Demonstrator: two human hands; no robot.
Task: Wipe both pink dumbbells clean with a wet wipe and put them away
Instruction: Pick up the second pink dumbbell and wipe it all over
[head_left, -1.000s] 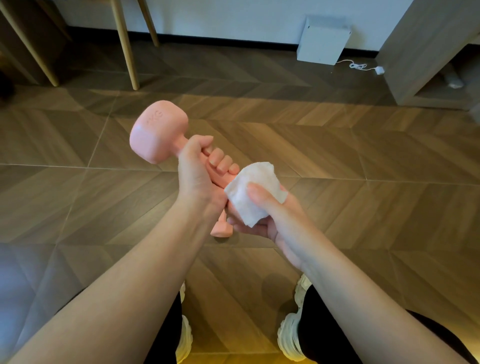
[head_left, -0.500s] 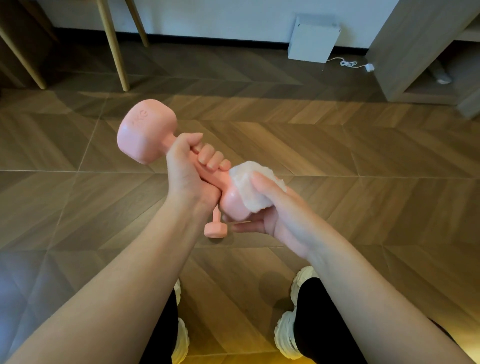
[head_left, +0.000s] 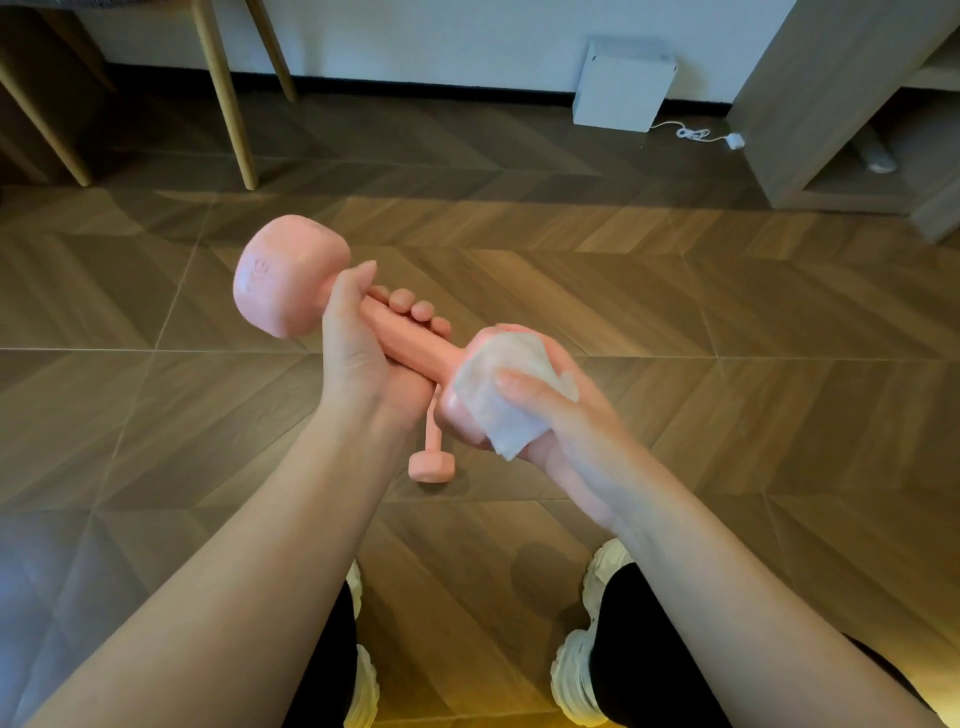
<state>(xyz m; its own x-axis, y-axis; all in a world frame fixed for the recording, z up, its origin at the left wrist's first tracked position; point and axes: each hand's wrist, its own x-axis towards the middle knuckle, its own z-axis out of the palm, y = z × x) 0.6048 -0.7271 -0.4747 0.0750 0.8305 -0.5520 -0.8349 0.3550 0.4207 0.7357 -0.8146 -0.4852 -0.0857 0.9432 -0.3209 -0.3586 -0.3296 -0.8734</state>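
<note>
Since a second ago the wet wipe (head_left: 498, 400) has slid away from my left fingers and onto the right head of the dumbbell (head_left: 291, 275), so more of the bare handle shows now. My left hand (head_left: 363, 358) is clenched round this handle, just beside the left head, and holds the dumbbell in the air, tilted down to the right. My right hand (head_left: 566, 436) cups the right head and grasps the wipe against it.

I judge the task is in its early part. This dumbbell is only partly wiped. The second dumbbell (head_left: 431, 465) lies on the floor (head_left: 727, 364) below the right head, half hidden by my left wrist, and nothing is put away. The held dumbbell is matte pink, and beside the wipe its right head has a wet shine.
</note>
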